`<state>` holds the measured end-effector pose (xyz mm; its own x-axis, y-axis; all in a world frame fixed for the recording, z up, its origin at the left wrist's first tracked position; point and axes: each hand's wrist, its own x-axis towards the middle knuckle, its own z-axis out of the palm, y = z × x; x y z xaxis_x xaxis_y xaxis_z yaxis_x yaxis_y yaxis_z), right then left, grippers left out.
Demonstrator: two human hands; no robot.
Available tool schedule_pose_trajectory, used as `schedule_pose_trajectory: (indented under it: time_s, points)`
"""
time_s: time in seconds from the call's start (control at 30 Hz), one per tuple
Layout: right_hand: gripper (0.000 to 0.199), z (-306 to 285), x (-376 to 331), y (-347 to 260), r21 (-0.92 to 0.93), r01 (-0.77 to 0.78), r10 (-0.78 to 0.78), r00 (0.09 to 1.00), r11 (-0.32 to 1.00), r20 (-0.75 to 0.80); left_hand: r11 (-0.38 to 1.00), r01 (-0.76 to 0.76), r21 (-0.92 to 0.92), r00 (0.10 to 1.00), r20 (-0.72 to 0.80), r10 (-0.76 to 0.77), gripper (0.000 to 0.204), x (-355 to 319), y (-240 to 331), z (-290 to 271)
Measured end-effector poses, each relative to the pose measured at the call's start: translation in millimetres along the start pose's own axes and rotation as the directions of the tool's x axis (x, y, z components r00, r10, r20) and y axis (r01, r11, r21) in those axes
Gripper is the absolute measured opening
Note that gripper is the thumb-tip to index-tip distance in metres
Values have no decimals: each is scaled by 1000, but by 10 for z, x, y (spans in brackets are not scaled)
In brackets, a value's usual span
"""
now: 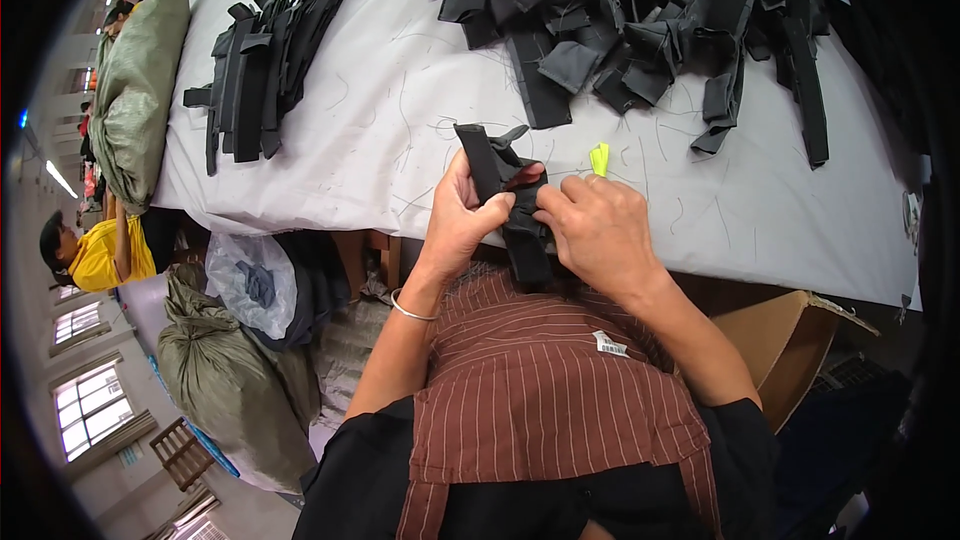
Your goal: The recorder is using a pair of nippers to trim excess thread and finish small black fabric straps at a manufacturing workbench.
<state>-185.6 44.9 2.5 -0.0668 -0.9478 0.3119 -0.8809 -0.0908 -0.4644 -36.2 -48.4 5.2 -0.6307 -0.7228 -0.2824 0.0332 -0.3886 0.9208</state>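
Over the table's near edge, my left hand [466, 215] is closed round a black fabric strip [487, 162] with loose flaps sewn along it. The strip stands nearly upright, its lower end hanging toward my apron. On its right side, the fingers of my right hand [598, 230] are bent and pinch a flap at its middle. A bright yellow-green looped piece [599, 158] sticks up just beyond the right knuckles. Whether that hand holds it or it lies on the cloth, I cannot tell.
On the white-covered table [380, 130] are a neat stack of black strips [262, 70], a loose heap of black pieces [620, 20] and scattered threads. Full sacks [225, 380], a clear plastic bag [250, 280] and an open cardboard box [790, 350] stand around. A person in yellow [100, 255] is at the left.
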Motion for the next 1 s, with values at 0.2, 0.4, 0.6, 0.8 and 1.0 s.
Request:
schedule_pose_trajectory:
  time_s: [0.2,0.4,0.6,0.8,1.0]
  points:
    - [15,69,-1,-60,-83,3,-3,1000,997,1,1000,-7,-7,1000,23,7,45,3,2,-13]
    - [15,94,16,-87,-75,13,-15,1000,997,-27,1000,-11,-22,1000,26,12,46,-14,-14,-25]
    - [14,28,0,-24,219,-174,173,985,960,25,998,5,-65,999,32,-3,48,-40,-14,-60]
    - [12,-94,-41,5,266,-166,161,986,949,41,1000,-22,-15,999,42,23,50,-57,-34,-54]
    - [12,-169,-99,-85,80,-58,53,996,995,70,996,-61,66,997,47,58,51,-122,22,15]
